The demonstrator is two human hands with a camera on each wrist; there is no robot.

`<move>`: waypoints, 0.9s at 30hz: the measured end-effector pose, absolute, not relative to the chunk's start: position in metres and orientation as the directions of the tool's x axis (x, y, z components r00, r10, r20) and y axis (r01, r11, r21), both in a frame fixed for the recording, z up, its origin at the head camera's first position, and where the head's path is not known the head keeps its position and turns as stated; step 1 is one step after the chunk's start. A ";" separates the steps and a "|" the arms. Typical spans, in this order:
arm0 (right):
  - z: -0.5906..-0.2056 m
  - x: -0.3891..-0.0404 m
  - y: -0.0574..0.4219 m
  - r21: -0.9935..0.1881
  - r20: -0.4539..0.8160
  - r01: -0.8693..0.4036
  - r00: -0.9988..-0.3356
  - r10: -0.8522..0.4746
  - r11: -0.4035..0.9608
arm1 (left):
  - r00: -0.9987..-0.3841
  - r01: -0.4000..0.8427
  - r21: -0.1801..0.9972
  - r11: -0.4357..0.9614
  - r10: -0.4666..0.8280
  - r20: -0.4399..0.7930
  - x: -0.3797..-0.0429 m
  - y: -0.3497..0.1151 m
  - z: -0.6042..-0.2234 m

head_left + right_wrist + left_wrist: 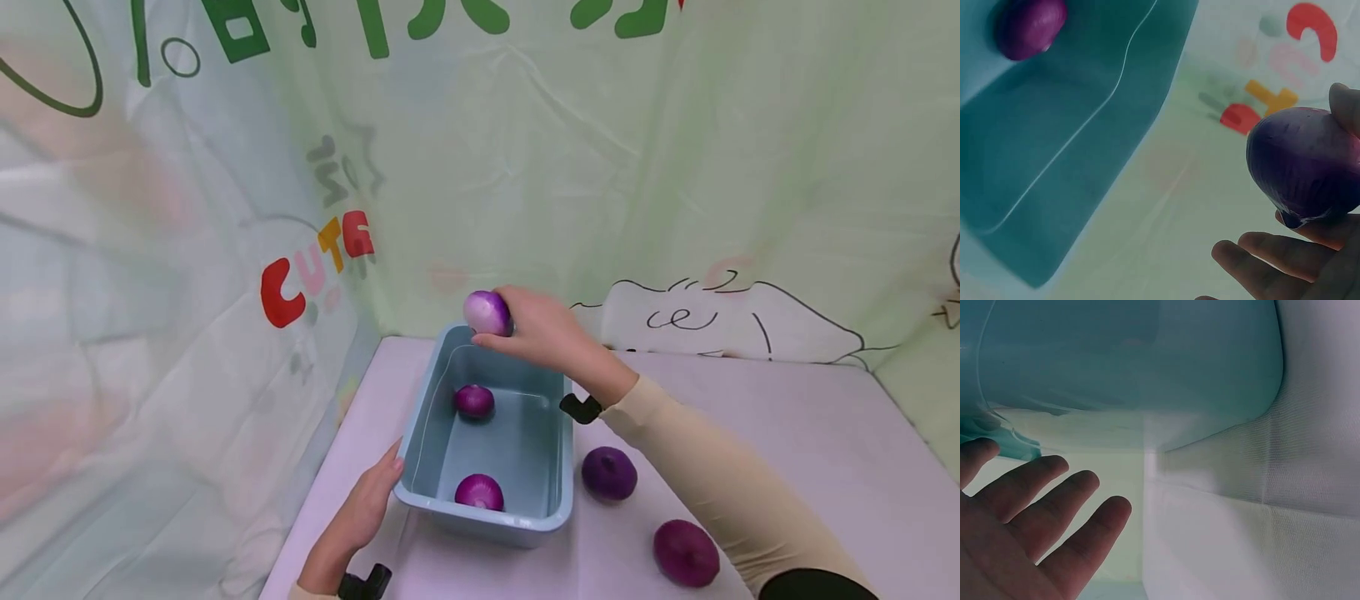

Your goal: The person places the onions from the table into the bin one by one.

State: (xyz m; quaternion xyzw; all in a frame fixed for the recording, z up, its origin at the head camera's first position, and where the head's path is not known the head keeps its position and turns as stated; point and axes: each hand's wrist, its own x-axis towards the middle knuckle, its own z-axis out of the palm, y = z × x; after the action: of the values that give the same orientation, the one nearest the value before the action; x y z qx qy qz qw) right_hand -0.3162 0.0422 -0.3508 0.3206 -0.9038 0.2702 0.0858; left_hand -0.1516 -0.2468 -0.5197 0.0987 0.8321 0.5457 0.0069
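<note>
My right hand (543, 329) holds a purple onion (487, 313) between thumb and fingers, above the far end of a blue-grey plastic basin (558, 467). In the right wrist view the held onion (1304, 165) has its pointed tip downward, and some fingers extend below it. Two more purple onions lie in the basin: one onion (475, 402) toward the far half, another onion (480, 492) by the near wall. At the basin's left rim is my left hand (363, 508); its fingers (1085, 544) are extended beside the outer wall.
Right of the basin, a dark purple onion (609, 474) and a larger reddish-purple onion (686, 553) lie on the white-covered table (780, 433). A printed curtain (510, 167) hangs behind and along the left side.
</note>
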 end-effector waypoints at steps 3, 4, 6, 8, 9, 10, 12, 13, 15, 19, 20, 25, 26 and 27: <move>-0.354 -0.311 0.025 -0.369 0.323 -0.656 -0.755 -0.571 0.659 | -0.980 0.159 0.909 0.386 0.171 0.098 -0.152 -0.247 -0.519; -0.356 -0.309 0.019 -0.352 0.316 -0.662 -0.749 -0.582 0.661 | -0.981 0.157 0.908 0.387 0.170 0.097 -0.152 -0.247 -0.519; -0.360 -0.305 0.009 -0.332 0.290 -0.672 -0.740 -0.607 0.662 | -0.981 0.156 0.909 0.388 0.170 0.095 -0.153 -0.247 -0.519; -0.364 -0.300 0.001 -0.322 0.261 -0.678 -0.734 -0.627 0.660 | -0.980 0.154 0.910 0.385 0.174 0.092 -0.153 -0.247 -0.519; -0.366 -0.298 -0.003 -0.315 0.246 -0.680 -0.732 -0.636 0.661 | -0.980 0.151 0.911 0.383 0.176 0.088 -0.153 -0.247 -0.519; -0.369 -0.296 -0.006 -0.302 0.230 -0.685 -0.728 -0.646 0.663 | -0.980 0.151 0.912 0.381 0.181 0.087 -0.153 -0.247 -0.519; -0.374 -0.292 -0.012 -0.271 0.193 -0.694 -0.718 -0.669 0.667 | -0.979 0.145 0.913 0.380 0.186 0.078 -0.152 -0.247 -0.519; -0.376 -0.290 -0.014 -0.254 0.171 -0.699 -0.712 -0.681 0.668 | -0.980 0.140 0.914 0.380 0.186 0.073 -0.152 -0.247 -0.519; -0.381 -0.287 -0.019 -0.212 0.121 -0.711 -0.700 -0.704 0.670 | -0.981 0.131 0.915 0.382 0.184 0.064 -0.151 -0.247 -0.519; -0.385 -0.283 -0.024 -0.177 0.036 -0.728 -0.677 -0.735 0.662 | -0.983 0.126 0.913 0.389 0.171 0.063 -0.151 -0.247 -0.520; -0.385 -0.283 -0.025 -0.172 0.022 -0.729 -0.675 -0.738 0.662 | -0.983 0.128 0.912 0.391 0.170 0.065 -0.151 -0.247 -0.520; -0.386 -0.281 -0.027 -0.155 -0.036 -0.720 -0.680 -0.732 0.677 | -0.983 0.131 0.912 0.389 0.168 0.070 -0.151 -0.248 -0.520; -0.387 -0.281 -0.027 -0.155 -0.050 -0.717 -0.682 -0.730 0.680 | -0.984 0.127 0.913 0.387 0.168 0.065 -0.152 -0.247 -0.520; -0.388 -0.281 -0.026 -0.153 -0.064 -0.715 -0.681 -0.729 0.682 | -0.984 0.122 0.914 0.387 0.167 0.060 -0.152 -0.247 -0.520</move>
State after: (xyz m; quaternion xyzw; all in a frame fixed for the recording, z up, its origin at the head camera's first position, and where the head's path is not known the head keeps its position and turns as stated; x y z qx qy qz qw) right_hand -0.2810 -0.0262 -0.3878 0.3947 -0.9150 0.0578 -0.0601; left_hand -0.1516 -0.2472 -0.5195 0.0869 0.8324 0.5469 0.0207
